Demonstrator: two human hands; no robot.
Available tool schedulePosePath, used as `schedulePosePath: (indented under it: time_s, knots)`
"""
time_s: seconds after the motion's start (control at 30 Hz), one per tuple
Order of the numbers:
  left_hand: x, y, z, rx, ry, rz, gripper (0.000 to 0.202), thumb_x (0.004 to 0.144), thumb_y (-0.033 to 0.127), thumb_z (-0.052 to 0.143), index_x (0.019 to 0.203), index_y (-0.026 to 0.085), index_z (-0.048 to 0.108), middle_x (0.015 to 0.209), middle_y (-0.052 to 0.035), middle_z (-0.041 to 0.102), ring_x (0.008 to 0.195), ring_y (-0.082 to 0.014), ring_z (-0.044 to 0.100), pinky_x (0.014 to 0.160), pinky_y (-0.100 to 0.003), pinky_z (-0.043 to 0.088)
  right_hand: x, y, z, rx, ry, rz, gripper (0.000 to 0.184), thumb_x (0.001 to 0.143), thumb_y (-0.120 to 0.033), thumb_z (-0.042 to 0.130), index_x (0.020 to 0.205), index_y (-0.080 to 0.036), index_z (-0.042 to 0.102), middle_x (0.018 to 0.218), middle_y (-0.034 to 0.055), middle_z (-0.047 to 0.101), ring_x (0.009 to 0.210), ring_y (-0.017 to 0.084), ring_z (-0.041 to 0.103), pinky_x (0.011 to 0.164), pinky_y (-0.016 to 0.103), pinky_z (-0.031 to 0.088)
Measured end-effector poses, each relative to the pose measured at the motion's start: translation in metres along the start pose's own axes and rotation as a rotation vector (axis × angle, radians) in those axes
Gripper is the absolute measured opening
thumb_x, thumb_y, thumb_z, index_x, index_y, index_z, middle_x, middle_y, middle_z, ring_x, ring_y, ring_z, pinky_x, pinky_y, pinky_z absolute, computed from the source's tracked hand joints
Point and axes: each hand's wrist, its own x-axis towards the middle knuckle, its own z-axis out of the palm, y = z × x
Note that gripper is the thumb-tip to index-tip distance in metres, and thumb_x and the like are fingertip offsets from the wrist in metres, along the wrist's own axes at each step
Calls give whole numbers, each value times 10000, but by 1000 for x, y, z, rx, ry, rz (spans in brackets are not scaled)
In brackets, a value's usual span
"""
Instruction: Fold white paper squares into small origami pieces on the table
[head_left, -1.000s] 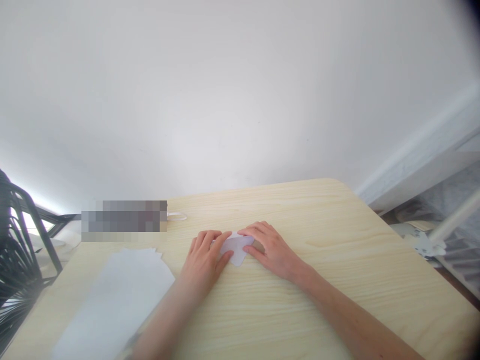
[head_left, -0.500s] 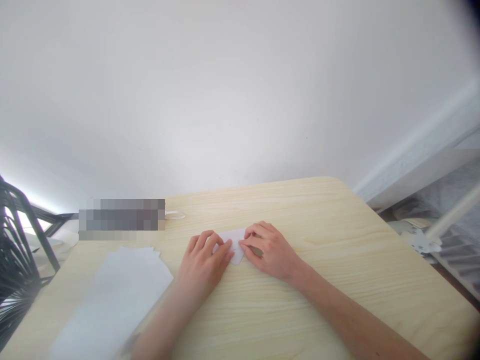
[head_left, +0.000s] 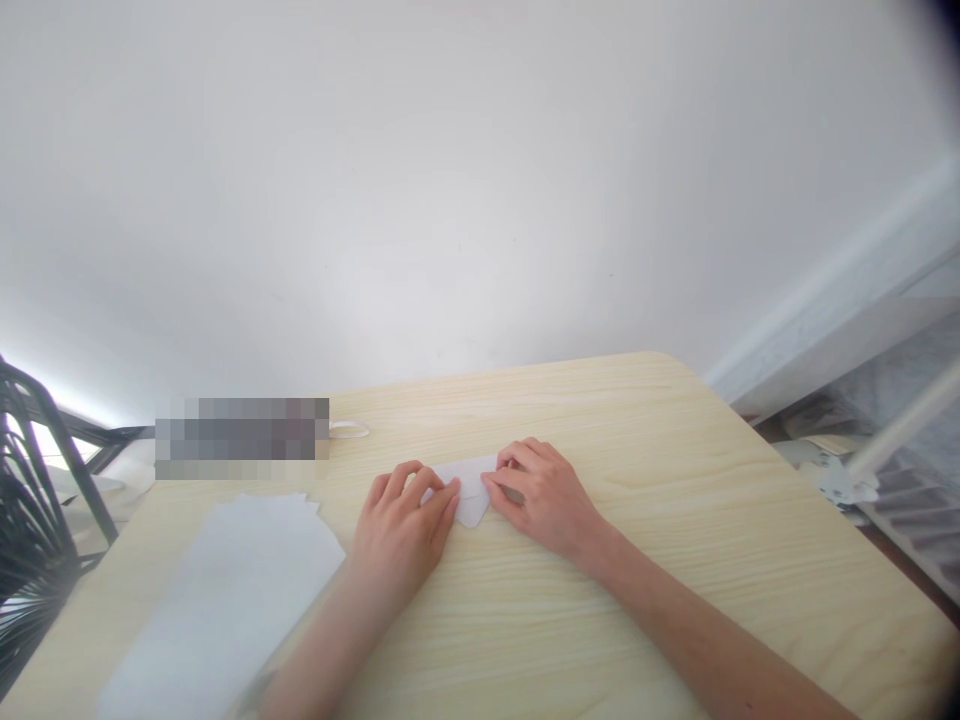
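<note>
A small folded piece of white paper [head_left: 471, 492] lies on the wooden table between my hands, its lower end tapering to a blunt point. My left hand [head_left: 405, 515] grips its left side, with thumb and forefinger pressed at the paper. On the other side my right hand [head_left: 536, 495] pinches the right edge between thumb and fingers. Both hands partly cover the paper, so its outer ends are hidden. A crease or flap edge runs across its middle.
White sheets of paper [head_left: 225, 600] lie at the left of the table [head_left: 600, 420], beside my left forearm. A blurred-out object [head_left: 240, 430] with a white loop [head_left: 350, 429] sits at the back left. Behind the table rises a white wall [head_left: 480, 180]. A dark chair [head_left: 45, 480] stands at left.
My hands have drawn slightly apart along the folded paper, the right one shifting a little to the right. More of the paper's middle and lower point now shows.
</note>
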Motion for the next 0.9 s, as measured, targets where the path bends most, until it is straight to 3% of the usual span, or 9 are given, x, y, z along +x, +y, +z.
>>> schedulePosePath:
  time_s: [0.13,0.27,0.5,0.6,0.77,0.9]
  knots:
    - [-1,-1,0,-25,29,-54,197,835,252,464,872,206,651,808,-48,623,854,-211,532,673,-336,437,-1,5,-1,0,11,18,183,810,-212,484,706,-209,634,787,31,579,764,162,489,735,322,385]
    - [0,-4,2,-68,3,-141,196,838,277,456,838,210,640,786,-39,607,814,-195,532,674,-321,446,1,5,-1,60,16,92,87,790,-246,531,767,-203,602,828,31,580,792,170,501,756,327,392]
    - [1,-4,6,-102,-42,-317,325,822,324,457,1106,171,496,1084,-100,540,1009,-260,457,812,-426,395,3,9,0,192,-34,183,128,770,-317,568,808,-195,564,1002,44,519,957,185,485,847,347,365]
    - [2,0,7,-174,-61,-340,284,816,312,456,1069,197,513,1116,-90,527,1038,-267,437,823,-442,375,3,10,1,243,-33,179,101,763,-297,577,796,-202,564,1053,41,505,1010,186,469,882,352,342]
    - [6,-1,8,-478,-4,-397,182,767,305,514,911,193,518,1019,-73,578,968,-240,493,826,-414,381,3,9,0,446,5,131,25,776,-213,553,776,-195,536,1013,35,543,951,160,500,845,300,373]
    - [10,0,-1,-892,-83,-580,175,763,333,520,841,191,454,772,-20,595,679,-170,566,602,-285,438,3,2,1,584,47,138,10,788,-195,522,799,-196,521,782,-1,566,725,122,524,706,248,410]
